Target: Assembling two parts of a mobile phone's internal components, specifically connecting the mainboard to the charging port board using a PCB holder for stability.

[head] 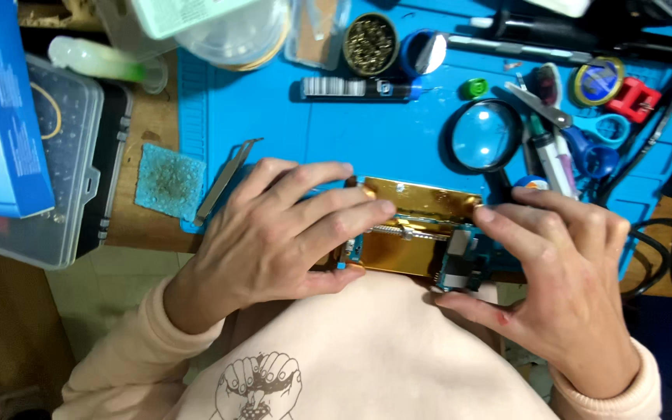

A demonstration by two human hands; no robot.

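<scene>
I see my left hand (274, 233) and right hand (561, 272) both grasping the gold-taped circuit board (418, 225) between them, fingertips pinching its edges. A magnifying glass (482, 136) lies just beyond my right fingers, tweezers (227, 180) beyond my left.

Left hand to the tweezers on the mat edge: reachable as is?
Probably yes. The tweezers lie bare on the blue mat, just beyond the left hand, with nothing between them. That hand is pressing on the gold-covered board, so it would have to let go first.
</scene>
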